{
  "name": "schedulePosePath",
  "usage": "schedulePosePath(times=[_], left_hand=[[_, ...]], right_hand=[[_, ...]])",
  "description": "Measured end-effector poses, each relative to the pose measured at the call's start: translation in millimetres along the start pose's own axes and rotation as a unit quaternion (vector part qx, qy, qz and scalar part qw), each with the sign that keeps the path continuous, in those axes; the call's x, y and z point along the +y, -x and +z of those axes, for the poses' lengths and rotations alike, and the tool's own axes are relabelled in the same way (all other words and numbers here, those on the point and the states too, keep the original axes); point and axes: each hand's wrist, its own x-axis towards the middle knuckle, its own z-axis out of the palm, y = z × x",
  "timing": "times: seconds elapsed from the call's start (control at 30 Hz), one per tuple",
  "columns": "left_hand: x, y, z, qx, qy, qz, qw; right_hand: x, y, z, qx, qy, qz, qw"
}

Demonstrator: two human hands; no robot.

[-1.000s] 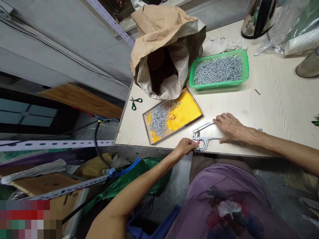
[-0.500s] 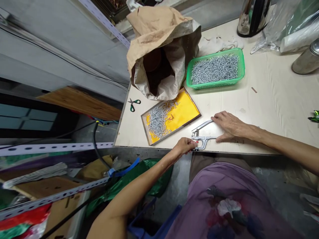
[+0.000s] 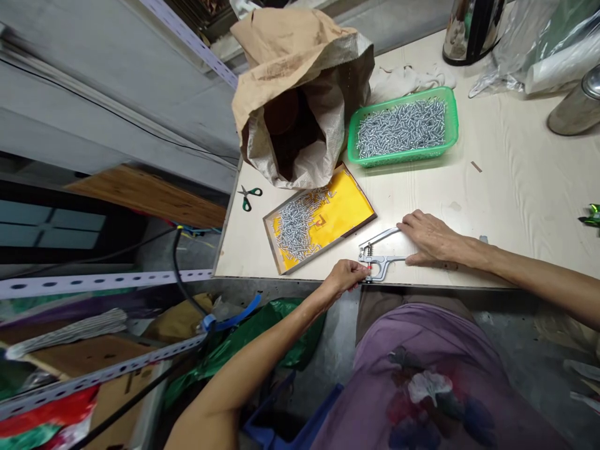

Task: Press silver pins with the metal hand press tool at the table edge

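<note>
Metal hand pliers (image 3: 377, 257) with a red tip lie at the table's near edge, handles spread. My right hand (image 3: 429, 237) rests over the handle ends, fingers on them. My left hand (image 3: 345, 275) is pinched at the pliers' jaw, fingers closed on something too small to make out. Just left of the pliers sits a shallow yellow-lined tray (image 3: 349, 203) with a heap of silver screws (image 3: 296, 226).
A green basket (image 3: 450, 125) full of screws stands further back, beside an open brown paper sack (image 3: 300, 94). Small green-handled scissors (image 3: 248, 195) lie at the table's left edge. A metal kettle (image 3: 471, 28), plastic bags and a can stand at the back right.
Both hands and the pliers stay where they were; only the camera has shifted slightly.
</note>
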Motion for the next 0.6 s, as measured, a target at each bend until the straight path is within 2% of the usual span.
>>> schedulePosePath(times=[0.1,0.17,0.23,0.3,0.37,0.43,0.5,0.6], left_hand=[[2,8,0.8,0.033,-0.065,0.014,0.997],[4,15,4.3,0.104,-0.149,0.082,0.98],[7,19,11.5,0.185,-0.232,0.192,0.936],[14,17,21.2,0.222,-0.29,0.306,0.879],[24,8,30.2,0.21,-0.332,0.398,0.829],[34,-5,35.2,0.183,-0.365,0.455,0.791],[43,-17,35.7,0.15,-0.389,0.479,0.772],[50,-25,32.3,0.111,-0.424,0.476,0.763]], right_hand=[[-6,4,-2,-0.006,0.018,0.0,1.0],[-10,7,-4,-0.009,0.023,0.001,1.0],[-13,9,-5,-0.008,0.022,0.001,1.0],[-17,11,-5,-0.008,0.017,0.007,1.0],[-19,12,-5,-0.012,0.014,0.02,1.0],[-22,13,-4,-0.014,0.016,0.038,0.999],[-24,15,-4,-0.005,0.022,0.053,0.998],[-26,19,-4,0.004,0.033,0.071,0.997]])
